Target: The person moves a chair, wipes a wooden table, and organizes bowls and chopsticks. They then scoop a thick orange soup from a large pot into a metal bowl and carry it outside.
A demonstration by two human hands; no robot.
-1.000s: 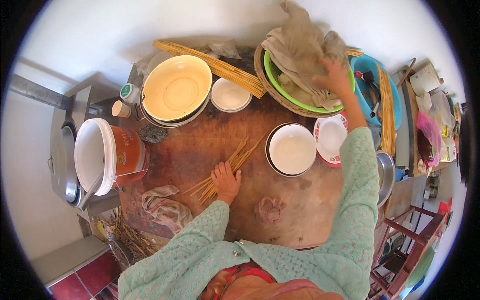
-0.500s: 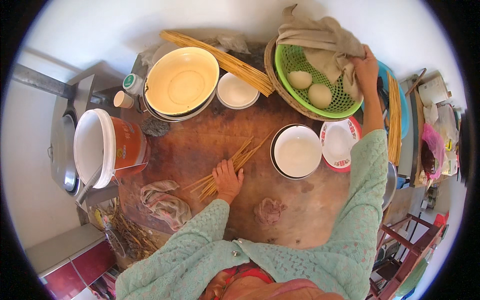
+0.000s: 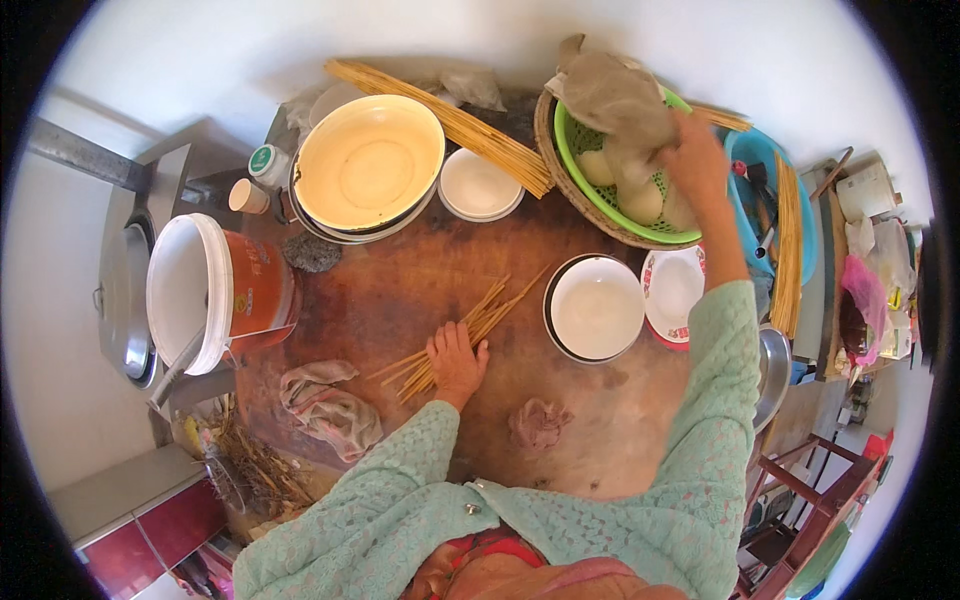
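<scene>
My left hand [image 3: 458,364] lies palm down over a loose bunch of chopsticks [image 3: 489,312] on the wooden table, its fingers stretched out on top of them. At the far right, my right hand [image 3: 696,160] is closed on a brown cloth [image 3: 618,100]. The cloth hangs over a green plastic basket [image 3: 572,150] that sits in a round woven tray [image 3: 590,221]. Pale round buns [image 3: 640,203] lie in the basket, partly hidden under the cloth.
White bowls [image 3: 597,307] and a red-rimmed plate [image 3: 673,287] stand below the basket. A cream enamel basin [image 3: 370,165] and small bowls [image 3: 480,184] are at the back. An orange bucket [image 3: 262,290] stands left. A rag [image 3: 332,408] and crumpled cloth [image 3: 540,423] lie nearer.
My right hand has moved left across the basket with the cloth, which now covers more of the buns. My left hand has stayed on the chopsticks.
</scene>
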